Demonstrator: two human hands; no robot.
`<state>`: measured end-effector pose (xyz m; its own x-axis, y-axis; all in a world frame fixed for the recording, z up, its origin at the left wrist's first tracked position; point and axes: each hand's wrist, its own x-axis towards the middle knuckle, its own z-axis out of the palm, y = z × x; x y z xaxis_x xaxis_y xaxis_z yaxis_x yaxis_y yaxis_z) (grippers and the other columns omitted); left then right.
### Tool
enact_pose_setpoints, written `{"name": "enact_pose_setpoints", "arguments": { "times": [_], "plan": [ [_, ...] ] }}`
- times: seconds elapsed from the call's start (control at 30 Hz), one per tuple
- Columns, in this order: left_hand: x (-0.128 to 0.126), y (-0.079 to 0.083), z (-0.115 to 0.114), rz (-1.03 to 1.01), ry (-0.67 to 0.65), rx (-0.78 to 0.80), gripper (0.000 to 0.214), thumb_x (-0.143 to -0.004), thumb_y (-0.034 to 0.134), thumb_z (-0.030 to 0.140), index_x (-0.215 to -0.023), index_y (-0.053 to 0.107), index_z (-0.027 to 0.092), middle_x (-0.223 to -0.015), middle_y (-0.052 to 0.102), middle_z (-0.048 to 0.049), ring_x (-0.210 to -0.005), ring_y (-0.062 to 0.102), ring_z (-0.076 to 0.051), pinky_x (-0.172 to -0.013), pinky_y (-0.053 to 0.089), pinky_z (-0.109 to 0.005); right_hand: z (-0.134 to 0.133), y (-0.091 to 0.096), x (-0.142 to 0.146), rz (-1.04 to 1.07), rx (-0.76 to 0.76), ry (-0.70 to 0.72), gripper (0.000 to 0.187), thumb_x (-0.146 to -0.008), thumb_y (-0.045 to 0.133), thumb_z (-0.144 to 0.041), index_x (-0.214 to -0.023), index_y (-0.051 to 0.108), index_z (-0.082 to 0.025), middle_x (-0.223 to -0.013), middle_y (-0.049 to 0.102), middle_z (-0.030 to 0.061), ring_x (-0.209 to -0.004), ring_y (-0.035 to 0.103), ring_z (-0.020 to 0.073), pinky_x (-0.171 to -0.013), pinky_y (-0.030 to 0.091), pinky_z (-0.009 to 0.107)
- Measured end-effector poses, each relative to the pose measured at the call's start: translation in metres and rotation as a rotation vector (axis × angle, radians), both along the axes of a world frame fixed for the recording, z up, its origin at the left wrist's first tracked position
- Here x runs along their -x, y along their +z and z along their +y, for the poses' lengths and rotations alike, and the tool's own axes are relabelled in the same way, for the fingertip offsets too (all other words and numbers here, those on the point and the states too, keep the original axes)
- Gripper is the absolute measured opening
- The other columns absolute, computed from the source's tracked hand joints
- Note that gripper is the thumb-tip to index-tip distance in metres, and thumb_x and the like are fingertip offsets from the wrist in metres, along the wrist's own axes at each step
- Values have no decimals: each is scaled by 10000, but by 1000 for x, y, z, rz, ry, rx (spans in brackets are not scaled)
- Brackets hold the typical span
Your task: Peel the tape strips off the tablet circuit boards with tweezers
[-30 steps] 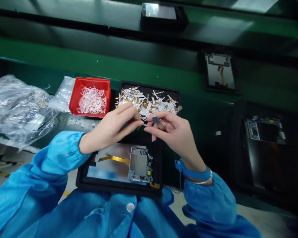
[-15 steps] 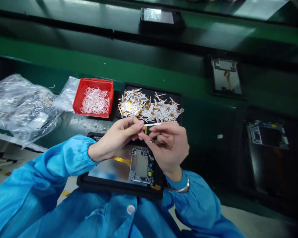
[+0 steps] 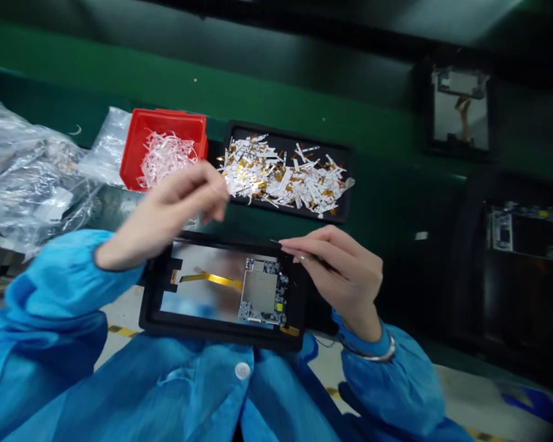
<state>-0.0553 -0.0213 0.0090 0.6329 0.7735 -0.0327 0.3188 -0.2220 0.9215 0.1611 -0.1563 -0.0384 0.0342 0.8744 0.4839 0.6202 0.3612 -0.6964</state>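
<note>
fingers (image 3: pixel 304 250) of the right hand (image 3: pixel 341 276) are closed in a pinch on a thin pointed sliver (image 3: pixel 276 242); can't tell if it's a strip or a fine tool. its tip sits just over the top edge of the black tablet frame (image 3: pixel 154 294), near the circuit board (image 3: pixel 260 291), contact unclear. big change: the left hand (image 3: pixel 175 205) has just pulled away from the right and lifted toward the tray, so the hands are now well apart with nothing pinched between them, and the right hand has dropped down to the tablet. left hand is motion blurred, fingers loosely curled, can't tell if they hold anything. gold flex cable (image 3: pixel 209 280) lies across the tablet's glass, left of the board. black tray (image 3: pixel 299 212) heaped with white and gold strip scraps (image 3: pixel 281 175) sits just past the frame, red bin (image 3: pixel 166 120) of white shreds (image 3: pixel 166 158) beside it, clear plastic bag (image 3: pixel 23 166) further left. blue sleeve (image 3: pixel 59 276) covers the left arm.
</note>
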Motion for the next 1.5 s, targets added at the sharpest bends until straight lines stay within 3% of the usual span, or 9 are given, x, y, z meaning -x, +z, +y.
{"name": "enact_pose_setpoints", "arguments": {
  "times": [0.07, 0.17, 0.23, 0.33, 0.6, 1.0, 1.27, 1.4, 1.5],
  "plan": [
    [20, 2, 28, 316, 250, -546, 306, -985, 532, 350, -731, 474, 190, -665, 475, 70, -613, 433, -42, -576, 366, -239, -7, -4, -5, -99, 73, 35, 213, -856, 652, -47, -963, 736, -211, -844, 686, 6, -708, 661, 88, -600, 525, 186],
    [43, -2, 61, 699, 426, -838, 279, -949, 573, 249, -714, 448, 166, -728, 353, 60, -690, 310, -62, -632, 310, -269, -14, -10, -7, -268, 147, 76, 180, -902, 607, -101, -980, 739, -196, -886, 694, 27, -727, 672, 94, -587, 514, 181],
    [47, -8, 68, 893, 342, -841, 121, -904, 544, 81, -1004, 537, 147, -941, 409, 38, -821, 361, -60, -757, 402, -246, -16, -12, -7, -360, 187, 67, 224, -921, 558, -98, -990, 742, -204, -898, 697, 29, -734, 677, 101, -566, 503, 183],
    [39, -17, 50, 828, 212, -845, 467, -871, 536, 12, -1313, 470, 150, -1194, 417, -19, -987, 463, -75, -951, 454, -248, -16, -12, -6, -452, 215, 50, 264, -927, 510, -106, -997, 744, -207, -902, 707, 37, -730, 684, 120, -535, 491, 198],
    [5, -44, -19, 253, -360, -812, 156, -961, 529, 160, -1073, 637, 151, -1009, 603, -75, -887, 560, -195, -736, 409, -353, -11, -9, -2, -428, 312, 38, 305, -975, 438, -186, -993, 739, -233, -923, 729, 23, -710, 682, 95, -576, 497, 183],
    [-1, -57, -26, 238, -545, -763, 288, -1016, 420, 223, -1232, 609, 207, -1367, 562, -124, -1157, 504, -274, -847, 352, -382, -8, -2, 1, -233, 555, -73, 205, -944, 558, -434, -890, 683, -281, -720, 613, -9, -546, 547, 108, -428, 393, 231],
    [-8, -55, -29, 338, -595, -873, 247, -1030, 421, 243, -1117, 648, 200, -1442, 537, -91, -1278, 496, -270, -918, 367, -416, -6, 3, -12, -432, 481, 134, 237, -960, 520, -333, -1035, 742, -295, -856, 475, 39, -580, 417, 98, -421, 334, 220],
    [-4, -52, -25, 348, -638, -791, 290, -1032, 396, 253, -1224, 608, 205, -1453, 510, -127, -1270, 498, -312, -906, 394, -449, -11, 10, -24, -93, 481, 167, 265, -928, 611, -263, -1151, 733, -337, -923, 531, 46, -705, 516, 122, -555, 455, 271],
    [-4, -49, -20, 314, -657, -672, 331, -1026, 381, 269, -1265, 602, 214, -1430, 503, -156, -1209, 525, -320, -872, 419, -449, -18, 20, -30, 198, 372, -32, 278, -912, 644, -252, -1104, 747, -425, -931, 601, 43, -845, 573, 177, -610, 463, 323]
  ]
}}
